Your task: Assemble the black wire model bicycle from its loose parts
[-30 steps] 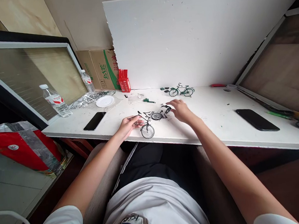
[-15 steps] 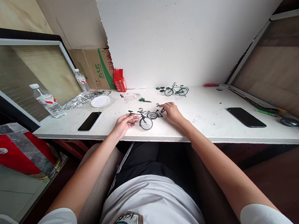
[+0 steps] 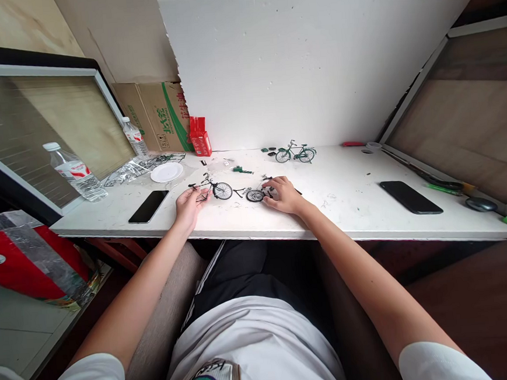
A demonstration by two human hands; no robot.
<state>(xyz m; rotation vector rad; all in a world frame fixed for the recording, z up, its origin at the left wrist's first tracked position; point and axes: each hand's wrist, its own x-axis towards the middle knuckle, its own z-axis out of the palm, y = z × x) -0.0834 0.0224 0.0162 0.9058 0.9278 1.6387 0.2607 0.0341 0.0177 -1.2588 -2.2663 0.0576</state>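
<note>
A small black model bicycle is held by my left hand, its fingers closed around the rear part of the frame. The front wheel and handlebars point right, and the rear end is partly hidden by the fingers. Over the middle of the table, my right hand reaches in with thumb and fingers apart. Beneath and beside its fingertips lie a loose black spoked wheel and small black parts, partly covered by the hand. Between the two hands rests a thin black forked piece.
Behind stand a green model bicycle and a small green part. To the left are a phone, a white plate and water bottles. Another phone lies right. A white board closes the back.
My left hand has carried the black bicycle left, away from the loose parts. My right hand has shifted left and nearer, its fingers now lower over the wheel and small black parts.
</note>
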